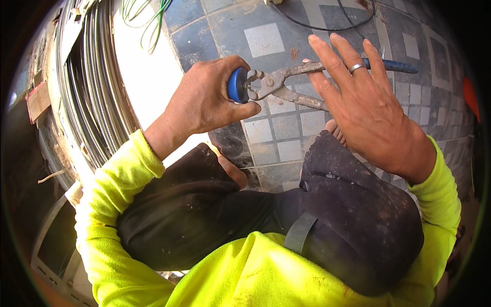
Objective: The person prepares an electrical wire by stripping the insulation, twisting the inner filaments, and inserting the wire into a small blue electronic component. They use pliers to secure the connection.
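Head view: left hand (202,94) curled part-closed, thumb and fingers pinching a blue round piece (236,85) at its right side. Rusty pincers (276,82) between the hands, nose at that piece's metal centre. Right hand (360,105), ring (357,67) on one finger, well open: fingers spread above the pincers' handles, contact underneath hidden. Bundled rods (99,77) left of left hand.

My one view: left head-worn fisheye, facing down at close range over hands (207,94), lap (245,210) and tiled floor (286,129).
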